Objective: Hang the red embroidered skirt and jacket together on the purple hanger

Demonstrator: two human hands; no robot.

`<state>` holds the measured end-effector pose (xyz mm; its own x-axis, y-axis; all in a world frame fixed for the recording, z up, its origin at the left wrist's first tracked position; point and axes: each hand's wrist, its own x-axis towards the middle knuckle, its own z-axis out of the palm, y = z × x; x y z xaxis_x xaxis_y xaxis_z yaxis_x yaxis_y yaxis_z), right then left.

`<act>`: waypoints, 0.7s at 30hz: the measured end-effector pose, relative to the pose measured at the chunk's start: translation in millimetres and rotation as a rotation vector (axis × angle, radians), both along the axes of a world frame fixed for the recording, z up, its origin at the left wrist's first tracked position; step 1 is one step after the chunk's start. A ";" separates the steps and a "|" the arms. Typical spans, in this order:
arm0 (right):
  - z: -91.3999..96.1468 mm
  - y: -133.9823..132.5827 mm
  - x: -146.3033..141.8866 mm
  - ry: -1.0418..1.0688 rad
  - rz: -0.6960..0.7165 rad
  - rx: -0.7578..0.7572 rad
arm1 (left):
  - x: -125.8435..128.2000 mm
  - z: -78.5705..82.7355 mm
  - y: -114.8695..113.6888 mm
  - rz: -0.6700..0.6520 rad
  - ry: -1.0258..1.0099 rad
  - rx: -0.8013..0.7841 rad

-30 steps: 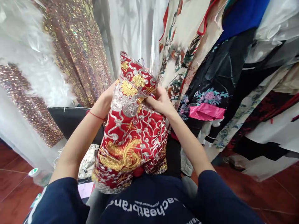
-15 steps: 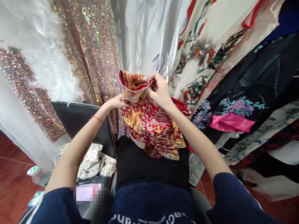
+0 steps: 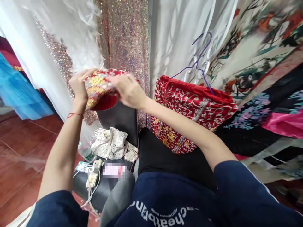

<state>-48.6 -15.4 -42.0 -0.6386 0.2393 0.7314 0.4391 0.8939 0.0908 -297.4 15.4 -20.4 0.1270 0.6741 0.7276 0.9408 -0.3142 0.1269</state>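
Both hands hold a small folded piece of red cloth with gold and silver embroidery [image 3: 100, 86] at upper left, over a black chair. My left hand [image 3: 79, 83] grips its left end with curled fingers. My right hand [image 3: 126, 90] lies over its right end, fingers closed on it. A larger red embroidered garment [image 3: 189, 110] hangs to the right on a purple wire hanger [image 3: 199, 61], its lower edge resting on my lap. Motion blurs the hands slightly.
A black chair [image 3: 120, 118] stands in front of me with a spotted white cloth [image 3: 109, 143], a power strip and cables on its seat. Sequinned and white dresses hang behind it; patterned garments fill the right. A water bottle stands on the red tiled floor at left.
Both hands have swung left with a small embroidered piece, away from the large red garment, which now hangs from its hanger at right. The camera has turned left.
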 end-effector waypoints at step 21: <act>-118.4 19.6 110.0 -0.618 -0.761 -0.763 | 81.7 -36.3 -6.9 -0.190 0.165 0.018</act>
<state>61.4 4.2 -160.4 -0.3391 0.9316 -0.1313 0.9375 0.3462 0.0356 -215.7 8.5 -56.7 0.3684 0.6138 0.6982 0.8722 -0.4883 -0.0309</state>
